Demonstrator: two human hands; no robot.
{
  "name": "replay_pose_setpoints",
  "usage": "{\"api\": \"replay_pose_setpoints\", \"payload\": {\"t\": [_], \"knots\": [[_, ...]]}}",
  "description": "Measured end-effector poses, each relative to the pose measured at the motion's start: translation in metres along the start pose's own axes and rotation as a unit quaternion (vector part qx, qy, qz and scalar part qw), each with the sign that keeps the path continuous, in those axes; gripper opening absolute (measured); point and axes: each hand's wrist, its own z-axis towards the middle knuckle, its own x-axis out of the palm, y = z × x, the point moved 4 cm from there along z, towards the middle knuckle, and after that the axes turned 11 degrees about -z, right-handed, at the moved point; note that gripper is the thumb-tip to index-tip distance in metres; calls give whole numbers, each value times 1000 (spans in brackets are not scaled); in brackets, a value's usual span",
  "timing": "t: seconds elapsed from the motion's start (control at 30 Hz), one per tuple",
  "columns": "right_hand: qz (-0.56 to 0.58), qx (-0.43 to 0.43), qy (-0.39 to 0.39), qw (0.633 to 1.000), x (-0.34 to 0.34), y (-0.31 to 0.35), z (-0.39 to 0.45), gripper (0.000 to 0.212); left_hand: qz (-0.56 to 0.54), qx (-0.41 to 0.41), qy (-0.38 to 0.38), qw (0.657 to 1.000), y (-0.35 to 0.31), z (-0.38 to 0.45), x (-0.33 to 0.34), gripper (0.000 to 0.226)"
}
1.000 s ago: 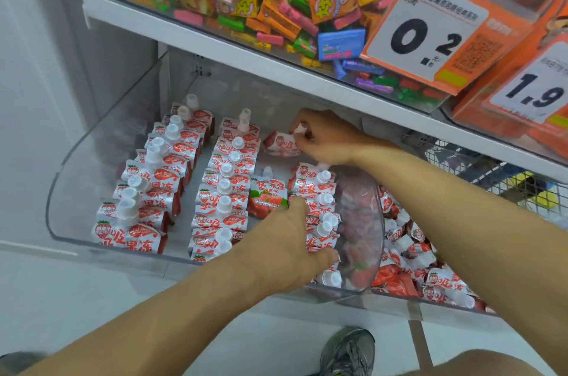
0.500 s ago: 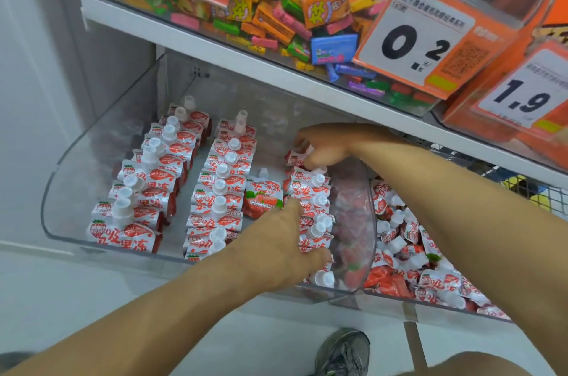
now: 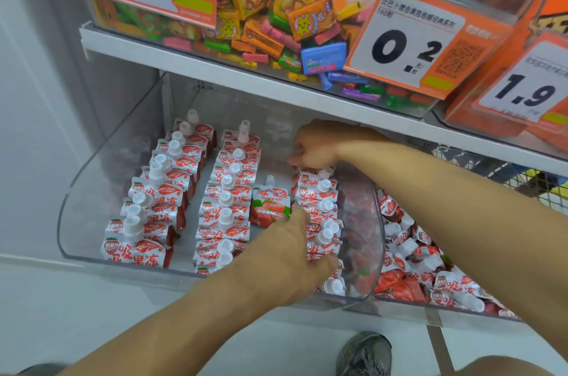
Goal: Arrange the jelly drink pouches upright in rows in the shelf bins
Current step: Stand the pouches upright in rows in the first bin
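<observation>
A clear plastic bin (image 3: 80, 191) holds strawberry jelly pouches with white caps in three rows: a left row (image 3: 159, 191), a middle row (image 3: 227, 200) and a right row (image 3: 319, 206). One single pouch (image 3: 270, 206) stands between the middle and right rows, facing front. My left hand (image 3: 292, 258) presses against the left side and front of the right row, thumb across its front pouches. At the back end of that row, my right hand (image 3: 316, 145) has its fingers curled down on a pouch that is mostly hidden beneath them.
The neighbouring bin (image 3: 430, 271) on the right holds a loose heap of the same pouches. The shelf board (image 3: 246, 80) runs just above my right hand, carrying a candy bin (image 3: 276, 25) and orange price tags (image 3: 408, 43). A wire basket (image 3: 522, 178) sits far right.
My right hand brought a pouch from above the bin's middle down to the back end of the right row. The left hand stayed against that row.
</observation>
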Motion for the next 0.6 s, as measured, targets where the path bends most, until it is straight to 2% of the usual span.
{"api": "replay_pose_setpoints", "payload": {"t": [0.07, 0.1, 0.2, 0.23, 0.3, 0.37, 0.5, 0.6], "knots": [[40, -43, -112, 992, -11, 12, -4, 30, 38, -3, 2, 999, 0, -4, 3, 61], [67, -78, -104, 989, -11, 21, -6, 31, 55, -4, 3, 998, 0, -6, 3, 60], [75, -101, 58, 990, 14, 44, 2, 54, 56, -17, 4, 998, 0, -8, 2, 54], [68, -95, 83, 990, 21, 47, 6, 60, 50, -22, 8, 998, 0, -8, 2, 54], [79, -91, 84, 989, 27, 49, 9, 70, 48, -27, 19, 998, 1, -7, 1, 53], [110, -87, 64, 988, 24, 48, 5, 78, 57, -24, 20, 998, 3, -7, 2, 54], [173, -89, -34, 980, 9, 38, -13, 47, 70, -17, 6, 997, 5, -8, 2, 53], [197, -76, -134, 968, -4, 18, -36, 40, 71, -18, 6, 997, 3, -8, 3, 51]]}}
